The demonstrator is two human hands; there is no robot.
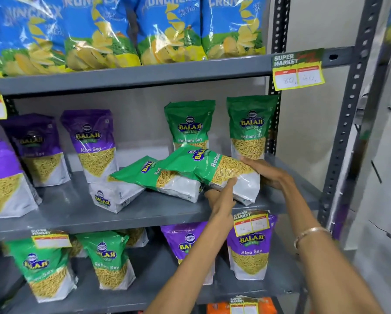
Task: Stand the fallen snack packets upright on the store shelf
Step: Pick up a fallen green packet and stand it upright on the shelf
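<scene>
On the grey middle shelf (76,214) a green Ratlami Sev packet (203,166) is tilted, its top pointing left, held between both hands. My left hand (221,198) grips its lower front edge and my right hand (264,173) presses its right side. A second green packet (158,177) lies fallen under it. Left of that, a third fallen packet (113,196) lies with its white base facing me. Two green packets (190,123) (251,128) stand upright behind.
Purple Aloo Sev packets (92,141) stand at the left of the same shelf. Blue chip bags (167,30) fill the shelf above, more green and purple packets the shelf below. The slotted grey upright (348,123) and yellow price tags (298,71) are at the right.
</scene>
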